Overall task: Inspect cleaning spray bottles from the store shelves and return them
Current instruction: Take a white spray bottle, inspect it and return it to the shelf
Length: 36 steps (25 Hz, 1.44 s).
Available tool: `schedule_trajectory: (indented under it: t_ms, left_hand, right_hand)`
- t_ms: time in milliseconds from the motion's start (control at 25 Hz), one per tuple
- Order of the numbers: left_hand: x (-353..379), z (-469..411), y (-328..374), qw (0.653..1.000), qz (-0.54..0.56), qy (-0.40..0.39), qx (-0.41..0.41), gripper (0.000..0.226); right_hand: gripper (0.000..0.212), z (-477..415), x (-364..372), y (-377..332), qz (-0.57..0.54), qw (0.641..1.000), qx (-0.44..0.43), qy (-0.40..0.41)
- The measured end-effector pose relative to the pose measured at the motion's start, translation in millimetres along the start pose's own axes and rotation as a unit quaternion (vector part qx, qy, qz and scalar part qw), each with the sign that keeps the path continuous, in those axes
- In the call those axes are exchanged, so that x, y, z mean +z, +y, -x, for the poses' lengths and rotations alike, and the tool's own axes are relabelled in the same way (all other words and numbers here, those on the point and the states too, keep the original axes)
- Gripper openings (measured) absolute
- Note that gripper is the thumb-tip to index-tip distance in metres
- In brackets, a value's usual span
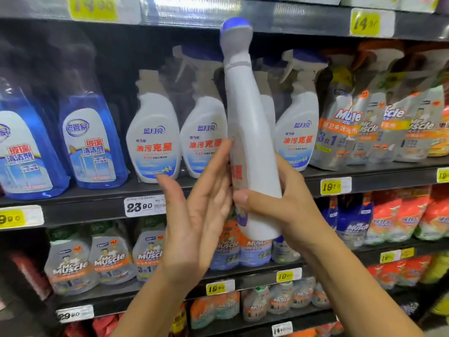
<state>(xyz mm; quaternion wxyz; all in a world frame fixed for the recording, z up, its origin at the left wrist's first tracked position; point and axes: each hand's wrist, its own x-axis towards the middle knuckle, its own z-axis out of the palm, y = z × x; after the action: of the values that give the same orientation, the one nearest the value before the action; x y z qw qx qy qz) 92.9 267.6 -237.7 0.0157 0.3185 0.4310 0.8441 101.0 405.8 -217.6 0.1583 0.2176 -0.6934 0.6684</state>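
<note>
The spray bottle (252, 132) is held up in the air in front of the shelf (97, 198), not resting on anything. It stands almost upright: its long axis runs from the base, low down, to the blue cap (237, 24) at the top, and the top leans a little to the left. The right hand (286, 205) carries it. This hand sits at the bottle's lower right, with its thumb (243, 197) curled across the front and the other fingers wrapped round the far side, so it is grasping the lower body. The left hand (194, 215) is just left of the bottle. Its fingers (213, 166) are straight and released, and their tips lie flat against the bottle's left side without closing on it. A strip of red print shows on that left edge, so the label seems to face the left palm rather than the camera. From this I judge the bottle is partway through being turned for a look. The right hand is the one placed to move it, and the left only steadies it. Behind the bottle stands a row of matching white bottles (153, 139), and down to its left a price tag (143, 206) is fixed to the shelf edge. To go back, the bottle would have to travel away from the person, base first, into that row. The bottle itself hides whether a gap waits directly behind it.
</note>
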Motion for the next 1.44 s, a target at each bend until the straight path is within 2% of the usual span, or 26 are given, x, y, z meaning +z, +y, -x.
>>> schedule_trajectory:
  t_ms: [40, 80, 120, 160, 200, 320, 480, 600, 680, 880, 1000, 1080, 1160, 1200, 1280, 1360, 1400, 1440]
  left_hand:
    - [-1, -5, 3, 0.999, -0.047, 0.012, -0.006, 0.056]
    - [-1, -9, 5, 0.996, -0.087, 0.037, -0.006, 0.049]
    - [-1, -10, 5, 0.991, -0.127, 0.052, -0.006, 0.068]
    - [0, -11, 4, 0.989, -0.146, 0.023, -0.013, 0.089]
    - [0, -13, 0, 0.988, -0.147, -0.014, -0.032, 0.098]
    - [9, -19, 12, 0.99, -0.123, -0.066, -0.013, 0.092]
    - [24, -28, 26, 0.991, -0.128, -0.019, 0.025, 0.095]
    - [34, -30, 32, 0.973, -0.22, 0.03, 0.059, 0.1]
    - [41, -41, 37, 0.96, -0.262, 0.035, 0.092, 0.101]
    - [56, -91, 60, 0.964, -0.219, -0.052, 0.139, 0.088]
    - [58, -127, 88, 0.943, -0.269, -0.127, 0.152, 0.077]
    - [55, -154, 112, 0.929, -0.307, -0.124, 0.166, 0.065]
    - [48, -182, 133, 0.892, -0.388, -0.055, 0.227, 0.044]
    - [43, -197, 143, 0.853, -0.444, 0.006, 0.274, 0.037]
    - [32, -221, 161, 0.742, -0.549, 0.109, 0.369, 0.036]
    - [21, -240, 172, 0.627, -0.643, 0.15, 0.413, 0.046]
    - [15, -248, 175, 0.587, -0.681, 0.164, 0.406, 0.052]
    - [11, -255, 177, 0.562, -0.708, 0.177, 0.389, 0.059]
  right_hand:
    - [0.07, -1, -4, 2, -0.075, 0.997, -0.002, -0.004]
    - [0.067, -3, -6, 4, -0.168, 0.986, 0.003, -0.012]
    - [0.065, -5, -6, 5, -0.243, 0.97, 0.009, -0.031]
    - [0.061, -7, -6, 5, -0.293, 0.955, 0.01, -0.05]
    - [0.057, -9, -7, 3, -0.305, 0.95, 0.004, -0.067]
    - [0.05, -12, -12, -6, -0.25, 0.966, -0.024, -0.064]
    - [0.077, -12, -19, -26, -0.203, 0.979, -0.025, -0.01]
    - [0.046, -18, -25, -49, -0.107, 0.989, -0.095, 0.042]
    - [0.037, -31, -29, -63, -0.117, 0.984, -0.118, 0.059]
    - [0.038, -80, -35, -97, -0.159, 0.97, -0.153, 0.098]
    - [0.025, -115, -44, -120, -0.151, 0.966, -0.154, 0.142]
    - [0.018, -137, -51, -133, -0.145, 0.967, -0.148, 0.147]
    - [0.014, -159, -57, -142, -0.146, 0.967, -0.147, 0.146]
    - [0.014, -169, -58, -145, -0.138, 0.968, -0.153, 0.144]
    - [0.017, -190, -59, -148, -0.1, 0.969, -0.175, 0.142]
    - [0.02, -208, -58, -149, -0.059, 0.968, -0.202, 0.138]
    - [0.022, -216, -57, -149, -0.051, 0.966, -0.211, 0.139]
    - [0.024, -223, -55, -151, -0.05, 0.964, -0.219, 0.142]
